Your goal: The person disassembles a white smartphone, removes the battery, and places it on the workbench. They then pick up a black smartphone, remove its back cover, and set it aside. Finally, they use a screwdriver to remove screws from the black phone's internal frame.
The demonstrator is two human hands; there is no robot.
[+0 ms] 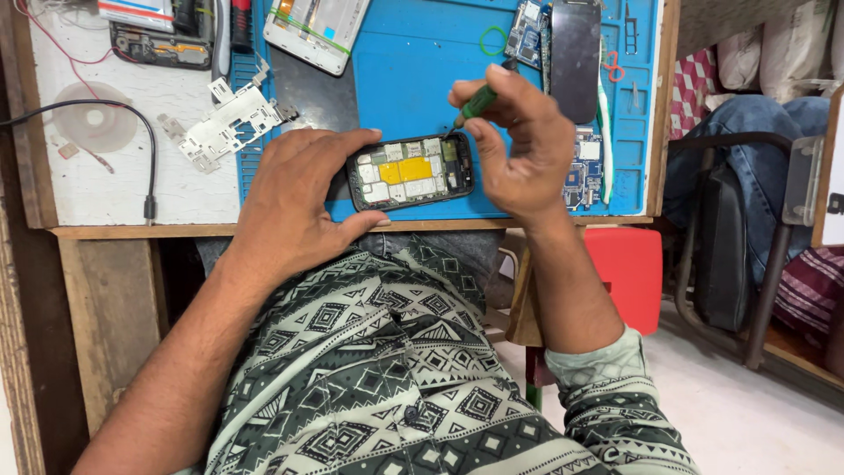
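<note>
The opened phone [410,171], probably light but fragile inside, is gripped by its edges in the left hand [294,207], while a green screwdriver [479,101] is pinched in the right hand [519,145].

screwdriver [479,101] tip too small, phone [410,171] left edge hidden

Wooden-edged white workbench [97,189], blue repair mat [413,62], opened phone [411,171], metal frame [230,123], circuit boards [530,31]

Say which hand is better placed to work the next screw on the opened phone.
Right, probably. The right hand holds the green screwdriver with its tip at the opened phone. The left hand grips the phone's left end on the blue mat.
</note>
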